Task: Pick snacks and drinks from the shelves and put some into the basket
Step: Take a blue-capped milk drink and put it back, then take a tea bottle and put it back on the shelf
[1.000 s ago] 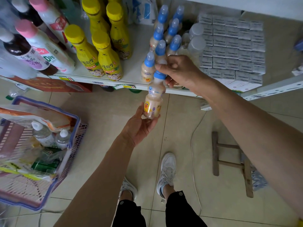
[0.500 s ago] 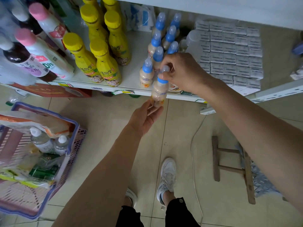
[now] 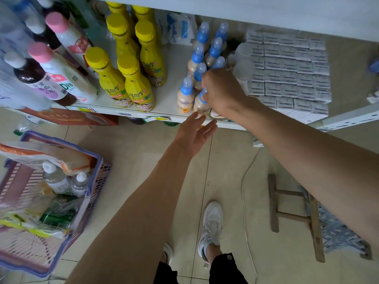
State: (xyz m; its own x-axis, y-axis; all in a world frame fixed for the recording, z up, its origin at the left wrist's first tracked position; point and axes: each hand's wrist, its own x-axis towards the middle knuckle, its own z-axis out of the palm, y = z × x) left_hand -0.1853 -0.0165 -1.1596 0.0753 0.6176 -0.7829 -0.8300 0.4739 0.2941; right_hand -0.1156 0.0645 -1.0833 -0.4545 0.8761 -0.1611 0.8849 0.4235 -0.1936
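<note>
Your right hand (image 3: 222, 93) grips a bottle (image 3: 201, 104) at the shelf (image 3: 174, 95) edge, left hand (image 3: 194, 133) open just below — next, decide: basket (image 3: 96, 160) or shelf.

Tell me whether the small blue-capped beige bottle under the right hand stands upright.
Upright: the small blue-capped beige bottle stands on the white shelf, cap up.

Glossy plastic bottles (image 3: 202, 103), latticed plastic basket (image 3: 96, 175), rough wooden stool (image 3: 295, 216)

we see a white shelf (image 3: 164, 117) carrying yellow bottles (image 3: 135, 87), blue-capped bottles (image 3: 185, 97) and stacked white boxes (image 3: 287, 70); a basket (image 3: 96, 173) sits on the tiled floor (image 3: 225, 181).
</note>
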